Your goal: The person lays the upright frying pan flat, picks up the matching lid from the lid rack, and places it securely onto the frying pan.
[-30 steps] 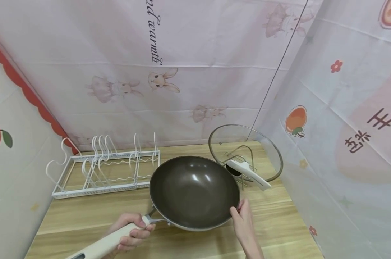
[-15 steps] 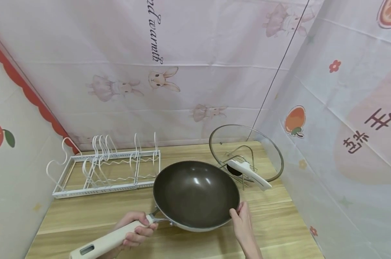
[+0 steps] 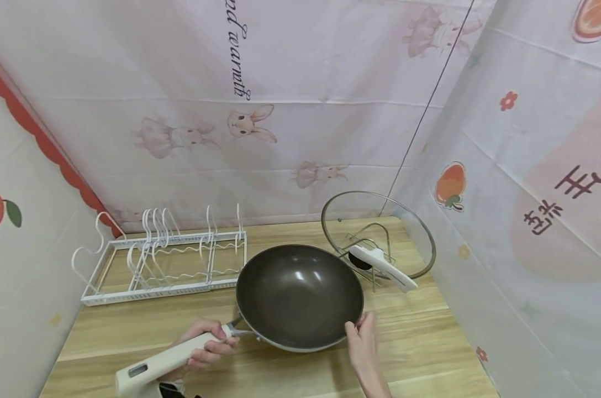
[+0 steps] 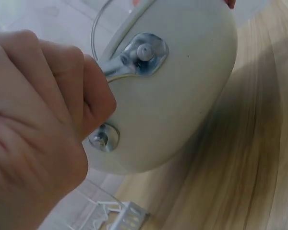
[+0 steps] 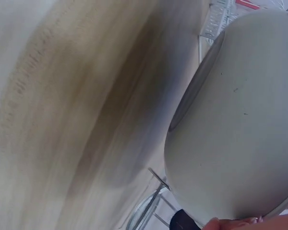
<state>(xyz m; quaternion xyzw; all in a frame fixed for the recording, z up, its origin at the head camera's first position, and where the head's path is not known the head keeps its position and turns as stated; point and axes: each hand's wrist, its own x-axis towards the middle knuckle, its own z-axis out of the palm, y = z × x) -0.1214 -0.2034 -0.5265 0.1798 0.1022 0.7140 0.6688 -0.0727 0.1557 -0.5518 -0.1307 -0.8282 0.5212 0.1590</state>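
A wok (image 3: 300,298) with a dark inside and a cream outer wall (image 4: 187,96) is held above the table, its inside facing up. My left hand (image 3: 203,348) grips its long cream handle (image 3: 166,359) close to the metal bracket. In the left wrist view that hand (image 4: 33,110) has its fingers curled round the handle, beside the riveted bracket (image 4: 145,52). At the lower right rim, my right hand (image 3: 362,342) pinches the wok with its thumb on the edge. Only a little of that hand (image 5: 240,224) shows in the right wrist view; the rest is cut off.
A white wire dish rack (image 3: 161,290) stands at the back left of the wooden table (image 3: 420,354). Back right, a glass lid (image 3: 405,235) with a white handle (image 3: 382,267) leans upright in a wire stand (image 3: 374,284). Printed cloth walls (image 3: 300,66) enclose the table.
The wok's left rim has shifted slightly right, away from the rack. Its handle end has come further into view. My right hand has moved a little left with the rim; both hands keep their hold.
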